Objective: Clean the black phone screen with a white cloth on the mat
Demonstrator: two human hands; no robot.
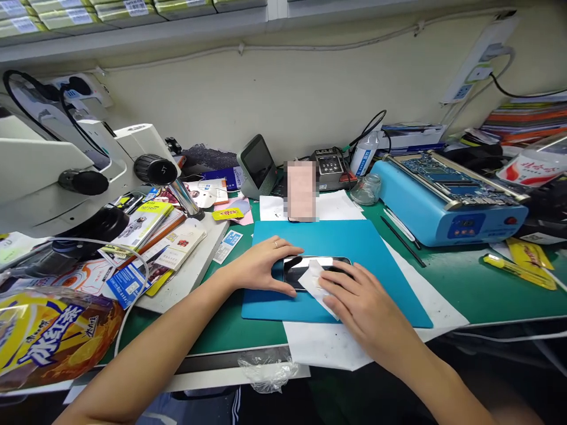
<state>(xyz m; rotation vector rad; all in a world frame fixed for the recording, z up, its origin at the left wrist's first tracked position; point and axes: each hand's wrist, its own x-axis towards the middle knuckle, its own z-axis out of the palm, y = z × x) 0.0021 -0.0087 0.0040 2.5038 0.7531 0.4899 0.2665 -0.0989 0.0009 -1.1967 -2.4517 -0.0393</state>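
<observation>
A smartphone (291, 273) lies sideways on a blue work mat (274, 236), its dark glossy screen facing up. My left hand (257, 265) braces its left end, thumb at the near edge and forefinger at the far edge. There is a ring on one finger of that hand. Under the fingertips of my right hand (363, 301), a white wipe (312, 281) is pressed flat against the screen. Much of the phone's right part is hidden by these fingers and the wipe.
White paper (323, 345) shows under the mat. On the left stand a microscope (150, 168) and a bottle of tea (53, 336). A blue heating machine (411, 203) bearing circuit boards, thin tools (403, 239) and a yellow cutter (518, 271) are at right. Behind stands a small display (258, 165).
</observation>
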